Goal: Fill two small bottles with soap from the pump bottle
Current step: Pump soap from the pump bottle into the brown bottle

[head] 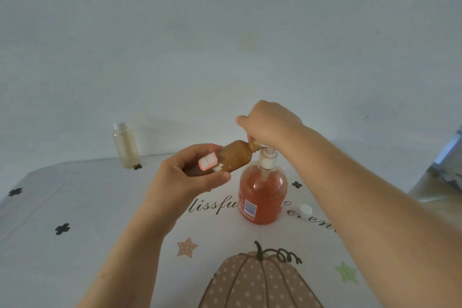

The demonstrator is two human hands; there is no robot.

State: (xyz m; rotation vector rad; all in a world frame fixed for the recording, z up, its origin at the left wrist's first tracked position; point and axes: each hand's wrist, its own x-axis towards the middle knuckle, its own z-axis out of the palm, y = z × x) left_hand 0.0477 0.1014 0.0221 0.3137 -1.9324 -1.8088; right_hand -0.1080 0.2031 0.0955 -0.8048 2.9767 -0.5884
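A clear pump bottle (pixel 261 195) of orange soap stands upright in the middle of the table. My right hand (pixel 268 124) rests closed on top of its white pump head. My left hand (pixel 186 175) grips a small bottle (pixel 233 156) with a pink label, tilted so its open neck sits at the pump's spout. That small bottle looks brownish-orange inside. A second small bottle (pixel 125 145), pale and capped in white, stands upright at the far left edge of the table, apart from both hands. A loose white cap (pixel 305 210) lies to the right of the pump bottle.
The table wears a white cloth (pixel 75 207) printed with black clover marks, stars, script lettering and a dotted pumpkin (pixel 260 280). A plain pale wall rises right behind the table. A grey object shows at the right edge (pixel 447 172).
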